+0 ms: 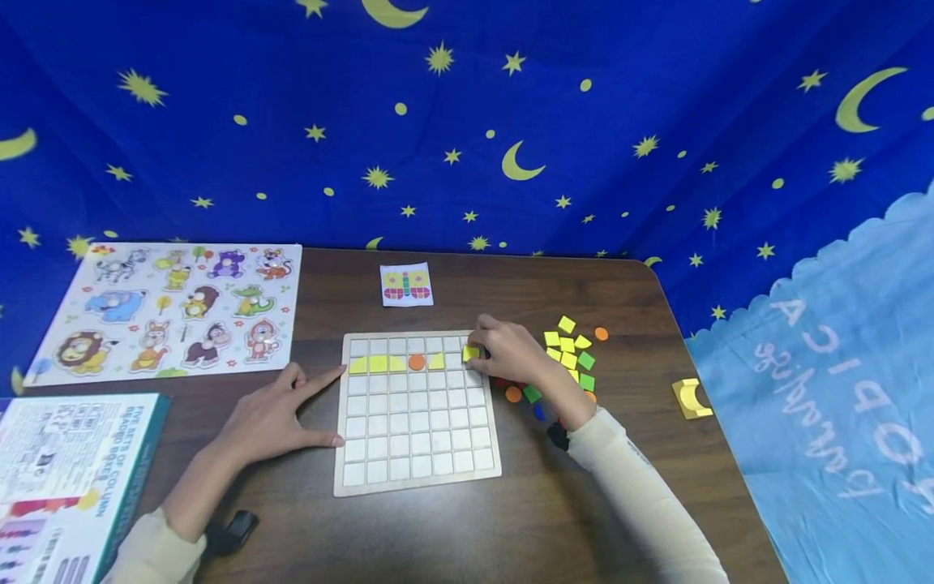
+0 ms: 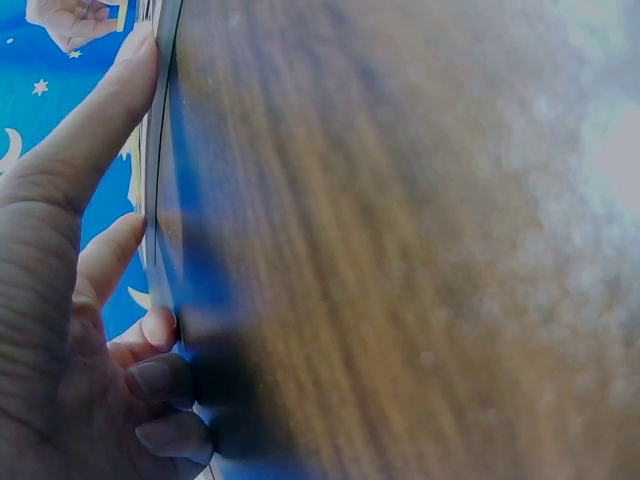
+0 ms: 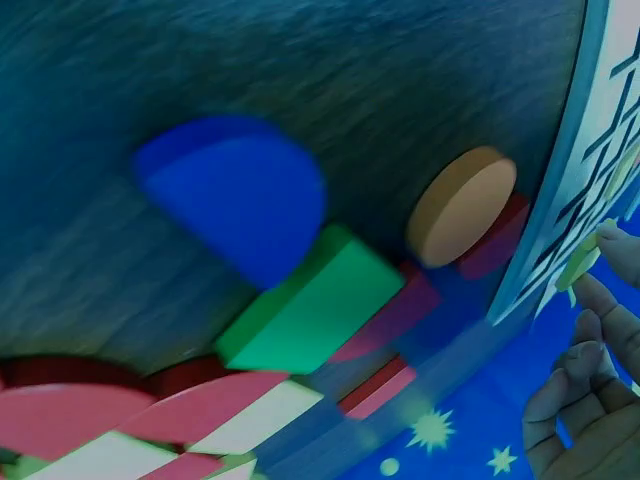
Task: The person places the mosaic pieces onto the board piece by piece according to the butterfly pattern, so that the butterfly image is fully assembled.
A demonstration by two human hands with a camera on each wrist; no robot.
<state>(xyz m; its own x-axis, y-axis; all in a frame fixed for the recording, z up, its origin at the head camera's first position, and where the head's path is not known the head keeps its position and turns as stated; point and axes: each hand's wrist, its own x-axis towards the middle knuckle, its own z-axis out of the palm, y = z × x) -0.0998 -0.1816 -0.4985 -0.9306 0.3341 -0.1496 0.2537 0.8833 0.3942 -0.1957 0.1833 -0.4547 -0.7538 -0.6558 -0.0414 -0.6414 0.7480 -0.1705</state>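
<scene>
A wooden grid board lies on the table, with several yellow tiles and one orange round tile in its second row from the top. My left hand has thumb and index finger spread, their tips touching the board's left edge. In the left wrist view, its other fingers bend loosely. Over the right end of that row, my right hand pinches a yellow tile between thumb and fingertips. The right wrist view shows this yellow tile at the fingertips; its full shape is partly hidden.
Loose yellow, green, orange, red and blue tiles lie right of the board, partly behind my right arm. A butterfly pattern card lies beyond the board. An animal sheet and a box are at left; a yellow block sits far right.
</scene>
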